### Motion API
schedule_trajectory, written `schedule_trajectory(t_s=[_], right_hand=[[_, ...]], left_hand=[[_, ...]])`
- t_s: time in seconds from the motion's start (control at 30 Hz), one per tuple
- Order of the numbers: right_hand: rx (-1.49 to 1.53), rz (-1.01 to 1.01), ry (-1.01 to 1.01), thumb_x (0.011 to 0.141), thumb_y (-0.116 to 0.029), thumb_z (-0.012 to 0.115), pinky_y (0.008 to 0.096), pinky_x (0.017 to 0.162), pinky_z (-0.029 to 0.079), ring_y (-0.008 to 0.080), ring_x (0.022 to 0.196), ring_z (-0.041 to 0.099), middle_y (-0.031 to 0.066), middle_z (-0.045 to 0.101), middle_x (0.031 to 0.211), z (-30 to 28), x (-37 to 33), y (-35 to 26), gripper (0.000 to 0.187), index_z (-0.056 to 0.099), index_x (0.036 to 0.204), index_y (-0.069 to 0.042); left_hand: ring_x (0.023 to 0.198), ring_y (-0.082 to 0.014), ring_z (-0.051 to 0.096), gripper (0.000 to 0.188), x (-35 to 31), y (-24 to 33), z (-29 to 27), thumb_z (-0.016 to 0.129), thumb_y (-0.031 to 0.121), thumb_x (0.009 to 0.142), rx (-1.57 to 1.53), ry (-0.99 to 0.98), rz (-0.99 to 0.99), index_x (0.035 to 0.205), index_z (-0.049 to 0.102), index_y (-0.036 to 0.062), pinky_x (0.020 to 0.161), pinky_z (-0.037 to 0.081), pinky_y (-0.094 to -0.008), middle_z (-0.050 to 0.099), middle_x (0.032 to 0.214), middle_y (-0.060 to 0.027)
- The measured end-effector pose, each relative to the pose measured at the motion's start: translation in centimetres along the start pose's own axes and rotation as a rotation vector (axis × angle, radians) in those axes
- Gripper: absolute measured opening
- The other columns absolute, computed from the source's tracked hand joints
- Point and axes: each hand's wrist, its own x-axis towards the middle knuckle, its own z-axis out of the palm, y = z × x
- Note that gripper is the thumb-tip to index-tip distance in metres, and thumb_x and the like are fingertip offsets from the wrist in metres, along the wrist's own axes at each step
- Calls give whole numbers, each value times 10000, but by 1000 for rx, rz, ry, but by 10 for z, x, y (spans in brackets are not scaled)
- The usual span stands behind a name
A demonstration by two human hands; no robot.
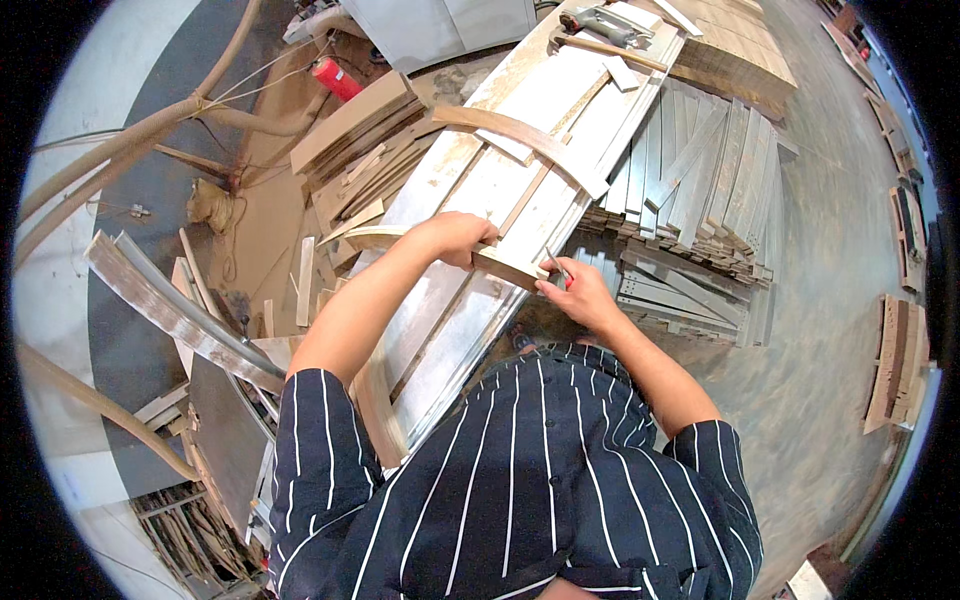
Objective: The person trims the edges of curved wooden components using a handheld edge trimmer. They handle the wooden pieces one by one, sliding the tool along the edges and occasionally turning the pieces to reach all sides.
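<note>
A curved wooden piece (508, 268) lies across the long white-topped bench, its far end reaching past the bench's left edge. My left hand (460, 238) is closed over the piece near its middle. At the piece's right end is my right hand (580, 295), with thumb and fingers pinched around a small red-handled tool (568, 282). A thin tip sticks up from that tool; its exact kind is too small to make out. Farther up the bench, a second curved wooden strip (530, 140) rests crosswise, apart from both hands.
A hammer (612, 52) lies at the bench's far end beside a power tool (600, 22). Stacked slats (700, 170) stand right of the bench. Boards and offcuts (375, 150) pile up on the left, near brown hoses (150, 130) and a red cylinder (336, 78).
</note>
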Motion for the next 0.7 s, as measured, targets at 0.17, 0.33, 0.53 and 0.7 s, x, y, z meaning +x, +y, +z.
schedule_trajectory(t_s=[0.17, 0.33, 0.53, 0.7], right_hand=[[105, 156, -84, 927, -321, 845, 382, 693, 537, 200, 727, 639, 134, 715, 828, 4, -5, 9, 417, 778, 1217, -28], [213, 306, -114, 932, -312, 845, 353, 788, 578, 157, 854, 707, 120, 799, 971, 6, -8, 17, 427, 781, 1178, 31], [213, 411, -156, 939, -273, 846, 321, 807, 579, 128, 855, 710, 83, 813, 977, 5, -1, 24, 387, 789, 1160, 40], [347, 530, -222, 937, -243, 853, 292, 746, 559, 86, 805, 675, 26, 795, 906, -2, 8, 23, 300, 827, 1069, 24]], left_hand=[[990, -369, 752, 482, 24, -12, 22, 973, 122, 670, -64, -78, 19, 1077, 717, 79, 825, 572, -485, 792, 1011, -132], [949, -330, 766, 476, 38, -14, 30, 979, 69, 645, -141, -109, -15, 1060, 746, 63, 820, 579, -455, 809, 986, -133], [983, -311, 774, 577, 53, -37, 52, 991, 89, 666, -247, -88, 37, 1194, 765, 39, 873, 596, -441, 817, 1029, -153], [1105, -339, 712, 644, 51, -41, 50, 990, 134, 694, -223, -44, 77, 1298, 770, 101, 995, 571, -438, 757, 1168, -147]])
